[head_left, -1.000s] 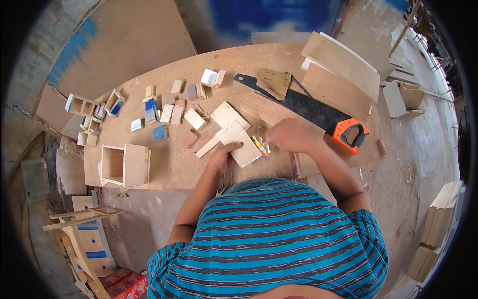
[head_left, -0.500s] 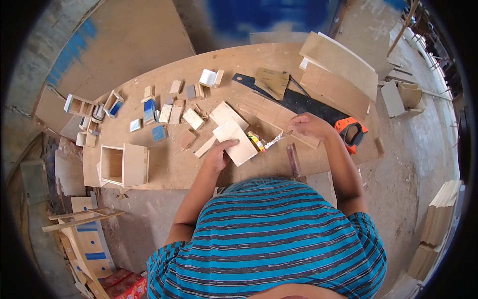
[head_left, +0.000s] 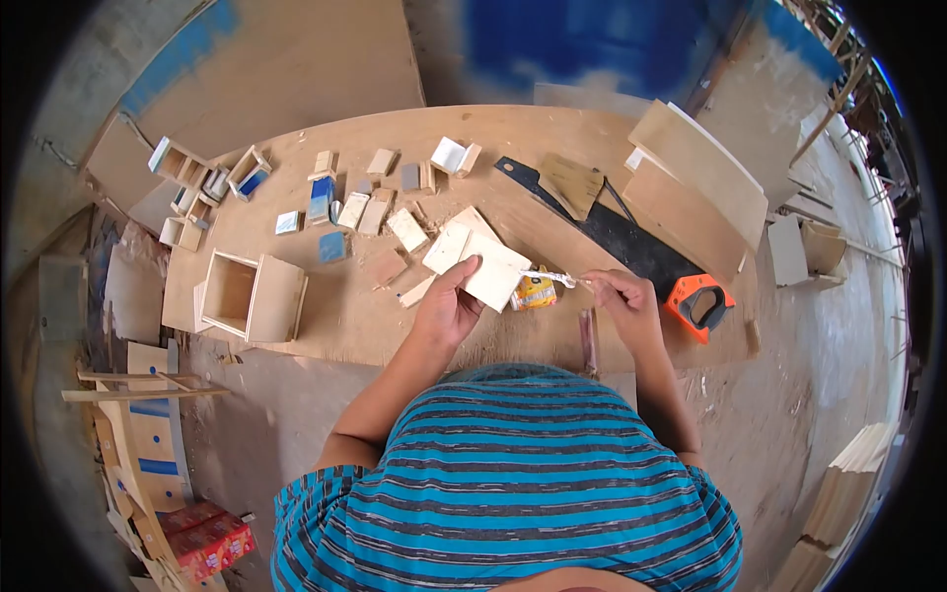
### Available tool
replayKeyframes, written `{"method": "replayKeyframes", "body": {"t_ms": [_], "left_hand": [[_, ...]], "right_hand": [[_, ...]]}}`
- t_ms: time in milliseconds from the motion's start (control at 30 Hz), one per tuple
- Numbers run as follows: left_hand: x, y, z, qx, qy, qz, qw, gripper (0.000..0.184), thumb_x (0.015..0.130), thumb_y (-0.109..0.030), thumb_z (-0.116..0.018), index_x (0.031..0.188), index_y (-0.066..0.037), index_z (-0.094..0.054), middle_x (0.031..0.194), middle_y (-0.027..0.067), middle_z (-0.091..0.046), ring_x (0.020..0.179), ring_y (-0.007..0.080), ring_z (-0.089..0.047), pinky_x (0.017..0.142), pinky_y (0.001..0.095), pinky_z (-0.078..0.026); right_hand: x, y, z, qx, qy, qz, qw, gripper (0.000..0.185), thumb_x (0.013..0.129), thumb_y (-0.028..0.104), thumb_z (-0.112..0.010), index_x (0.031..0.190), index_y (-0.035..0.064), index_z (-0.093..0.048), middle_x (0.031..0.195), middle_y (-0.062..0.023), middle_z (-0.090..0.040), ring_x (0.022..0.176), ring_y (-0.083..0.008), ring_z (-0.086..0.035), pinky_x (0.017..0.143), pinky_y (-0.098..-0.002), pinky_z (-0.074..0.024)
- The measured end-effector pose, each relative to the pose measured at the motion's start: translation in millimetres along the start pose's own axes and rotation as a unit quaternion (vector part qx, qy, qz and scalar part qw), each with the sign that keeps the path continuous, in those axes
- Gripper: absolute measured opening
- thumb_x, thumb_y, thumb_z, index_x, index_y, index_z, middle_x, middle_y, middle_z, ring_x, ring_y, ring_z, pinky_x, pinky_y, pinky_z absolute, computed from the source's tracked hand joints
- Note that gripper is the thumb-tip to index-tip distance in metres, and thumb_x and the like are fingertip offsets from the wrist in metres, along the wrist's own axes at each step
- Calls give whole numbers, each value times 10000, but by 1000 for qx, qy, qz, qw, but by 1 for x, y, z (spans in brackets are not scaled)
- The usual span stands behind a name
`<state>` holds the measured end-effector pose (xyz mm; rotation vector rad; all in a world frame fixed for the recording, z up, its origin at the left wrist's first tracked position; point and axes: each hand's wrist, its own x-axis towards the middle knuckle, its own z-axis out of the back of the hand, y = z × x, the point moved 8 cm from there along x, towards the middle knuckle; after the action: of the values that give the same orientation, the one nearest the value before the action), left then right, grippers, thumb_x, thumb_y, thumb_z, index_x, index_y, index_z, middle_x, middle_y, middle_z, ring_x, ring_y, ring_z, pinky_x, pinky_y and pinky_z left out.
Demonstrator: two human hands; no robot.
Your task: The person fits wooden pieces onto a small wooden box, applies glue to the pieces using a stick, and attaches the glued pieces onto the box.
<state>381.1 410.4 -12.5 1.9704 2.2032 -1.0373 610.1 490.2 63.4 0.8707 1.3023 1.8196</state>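
Note:
My left hand (head_left: pixel 449 308) grips a pale flat wooden piece (head_left: pixel 491 274), thumb on its top face. Between the fingers of my right hand (head_left: pixel 623 304) is a thin stick (head_left: pixel 560 279) with a whitish, coated-looking end. That end reaches to the right edge of the wooden piece; whether it touches is hard to tell. Just beneath the stick lies a yellow packet (head_left: pixel 536 293), partly covered by the wooden piece. Another pale wood block (head_left: pixel 477 223) shows behind the held piece.
On the worktable (head_left: pixel 395 335) are several small blocks, an open wooden box (head_left: pixel 232 291) at left, and a handsaw (head_left: pixel 631 242) with an orange handle. Sandpaper (head_left: pixel 572 183) rests on the saw blade. Larger boards (head_left: pixel 691 202) stand at the back right.
The camera view has shifted. My right hand has come lower, and the stick lies flatter, its whitish end nearer the wooden piece's edge. My left hand has turned the piece slightly; more of the packet shows.

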Motion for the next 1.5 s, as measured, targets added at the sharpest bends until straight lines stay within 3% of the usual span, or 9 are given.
{"method": "replayKeyframes", "body": {"t_ms": [167, 367, 667, 867, 967, 1067, 1167, 1267, 1500], "left_hand": [[-7, -7, -12, 12, 10, -28, 999, 218, 900, -85, -627, 1097, 1, -589, 1051, 83, -679, 963, 190, -676, 846, 306, -580], [-8, -14, -14, 6, 11, -67, 998, 260, 898, -85, -634, 1145, -34, -571, 1091, 61, -666, 1000, 167, -658, 872, 306, -566], [-8, -23, -16, -22, 4, -97, 995, 251, 919, -72, -592, 1162, -21, -551, 1114, 81, -656, 1017, 193, -654, 907, 321, -553], [-2, -29, -11, -24, 5, -114, 993, 237, 911, -77, -604, 1137, -16, -564, 1095, 73, -665, 1007, 181, -657, 896, 310, -553], [-6, -31, -3, 31, -25, -95, 995, 174, 887, -69, -616, 1052, -15, -603, 1055, 73, -678, 979, 172, -663, 875, 302, -555], [9, -28, 24, 33, 48, -75, 995, 126, 856, -54, -618, 975, -17, -629, 1017, 74, -687, 947, 168, -667, 864, 302, -555], [7, -25, 26, 20, 37, -80, 996, 101, 835, -38, -605, 930, -21, -635, 984, 73, -688, 927, 168, -669, 868, 314, -554], [14, -17, 38, 60, 32, -60, 996, 173, 833, -30, -593, 1005, -17, -614, 1002, 67, -680, 940, 174, -668, 875, 325, -552], [5, -17, 15, 125, 57, -89, 987, 467, 840, -20, -605, 1282, -74, -467, 1177, 62, -614, 1028, 175, -635, 882, 338, -544]], "right_hand": [[-9, 24, 0, -95, -81, 65, 990, 206, 918, 94, -607, 1067, -22, -691, 704, -74, -589, 653, -100, -511, 604, -262, -421], [-18, 39, -13, -150, -61, 116, 980, 251, 808, -34, -598, 1034, -4, -704, 709, -119, -604, 654, -189, -580, 608, -285, -434], [-30, 52, -27, -165, -57, 209, 962, 307, 763, -58, -635, 1032, 55, -729, 642, -70, -593, 577, -208, -543, 569, -308, -419], [-29, 43, -22, -129, -15, 208, 969, 271, 789, -49, -595, 1010, 41, -723, 691, -80, -628, 585, -205, -556, 579, -316, -434], [-21, 18, 9, -132, -113, 67, 982, 191, 824, -11, -587, 968, 22, -708, 712, -104, -622, 601, -221, -565, 597, -330, -450], [-13, -7, 34, -233, -153, 24, 960, 126, 845, 40, -598, 927, 7, -689, 753, -146, -629, 642, -266, -606, 625, -345, -473], [-11, -32, 39, -262, -166, 25, 951, 118, 844, 74, -603, 901, 6, -681, 794, -183, -645, 709, -327, -642, 656, -370, -492], [-7, -47, 34, -274, -141, 10, 951, 135, 844, 107, -605, 900, 6, -676, 821, -200, -651, 755, -372, -641, 667, -397, -495], [7, -89, 13, -262, -45, -60, 962, 173, 848, 156, -598, 926, 34, -694, 828, -192, -662, 767, -366, -655, 674, -403, -504]]}}
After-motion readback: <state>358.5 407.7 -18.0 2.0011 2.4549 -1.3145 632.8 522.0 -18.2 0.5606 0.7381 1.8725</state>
